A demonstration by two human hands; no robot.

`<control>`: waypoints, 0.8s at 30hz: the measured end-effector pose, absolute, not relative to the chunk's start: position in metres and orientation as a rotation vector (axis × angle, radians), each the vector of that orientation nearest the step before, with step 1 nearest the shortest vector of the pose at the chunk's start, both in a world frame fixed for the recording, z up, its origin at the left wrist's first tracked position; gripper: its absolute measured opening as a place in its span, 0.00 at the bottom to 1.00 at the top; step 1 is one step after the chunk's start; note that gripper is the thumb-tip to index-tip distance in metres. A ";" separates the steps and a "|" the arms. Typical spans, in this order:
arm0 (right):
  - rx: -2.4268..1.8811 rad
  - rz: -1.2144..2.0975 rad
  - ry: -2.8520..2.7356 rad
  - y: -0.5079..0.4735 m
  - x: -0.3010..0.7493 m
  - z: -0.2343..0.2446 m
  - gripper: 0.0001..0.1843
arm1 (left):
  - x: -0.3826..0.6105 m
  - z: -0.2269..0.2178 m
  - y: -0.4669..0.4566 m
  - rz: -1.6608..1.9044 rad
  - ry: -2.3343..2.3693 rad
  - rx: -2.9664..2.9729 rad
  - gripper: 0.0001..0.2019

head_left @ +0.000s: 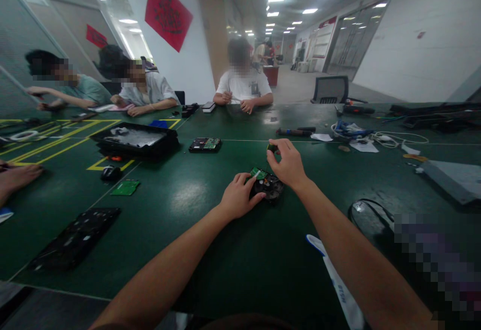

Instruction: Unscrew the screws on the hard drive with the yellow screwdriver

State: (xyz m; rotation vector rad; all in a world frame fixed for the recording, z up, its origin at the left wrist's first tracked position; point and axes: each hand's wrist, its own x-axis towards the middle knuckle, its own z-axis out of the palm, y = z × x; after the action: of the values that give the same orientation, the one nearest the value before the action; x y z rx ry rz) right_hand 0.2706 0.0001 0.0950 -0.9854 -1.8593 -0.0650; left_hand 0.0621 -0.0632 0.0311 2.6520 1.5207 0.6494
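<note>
A black hard drive (271, 190) with a green circuit board (259, 173) at its far left corner lies on the green table in front of me. My left hand (238, 196) grips its left side, fingers on the board and thumb along the near edge. Above the drive, my right hand (287, 162) pinches the green handle of a small screwdriver (271, 147). Its thin shaft points down at the drive; where the tip meets it is too small to make out.
Left of me are a loose green board (126, 187), a dark flat panel (77, 237), a mouse (111, 173) and a black tray (137, 137). Another drive (205, 144) lies farther back. Cables (351, 130) and a grey box (454, 177) lie right. A person (243, 87) sits opposite; others sit left.
</note>
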 end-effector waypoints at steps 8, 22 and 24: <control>-1.022 -0.006 -1.836 0.003 0.271 0.092 0.16 | 0.062 0.030 -0.063 0.654 1.524 2.666 0.32; -1.012 -0.059 -1.900 -0.001 0.272 0.095 0.15 | 0.062 0.030 -0.063 0.663 1.519 2.658 0.33; -1.012 -0.060 -1.892 -0.001 0.272 0.095 0.16 | 0.062 0.030 -0.063 0.660 1.517 2.654 0.32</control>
State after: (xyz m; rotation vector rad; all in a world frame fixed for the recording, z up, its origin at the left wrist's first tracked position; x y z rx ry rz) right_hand 0.2716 -0.0010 0.0951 -1.0120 -1.8923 -0.0602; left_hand 0.0620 -0.0630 0.0304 2.6539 1.5170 0.6600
